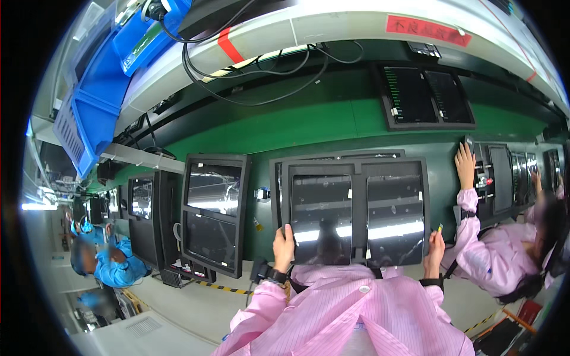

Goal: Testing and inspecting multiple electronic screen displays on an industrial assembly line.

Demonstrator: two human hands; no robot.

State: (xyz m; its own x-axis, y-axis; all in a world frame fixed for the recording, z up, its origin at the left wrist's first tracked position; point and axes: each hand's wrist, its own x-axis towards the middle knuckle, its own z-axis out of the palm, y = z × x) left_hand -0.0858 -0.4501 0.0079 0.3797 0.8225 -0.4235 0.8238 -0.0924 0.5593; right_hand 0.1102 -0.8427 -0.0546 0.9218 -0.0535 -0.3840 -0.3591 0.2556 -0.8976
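Note:
A black foam tray [358, 219] stands in front of me, with two dark glossy screen panels [322, 207] side by side in its recesses. My left hand [284, 248] is closed round the tray's left edge, the thumb in front. At the lower right edge of the tray, my right hand [435, 252] is closed on a small slim thing with a yellow and blue tip [440, 227]; its exact kind is too small to make out. A further black tray [276, 178] shows partly behind the front one.
Another black tray with two panels [214, 213] stands to the left on the green bench [332, 127]. At the back right lies a tray with lit screens [424, 98]. Cables [255, 104] hang below the shelf. Co-workers in pink [499, 255] and blue [122, 267] sit on either side.

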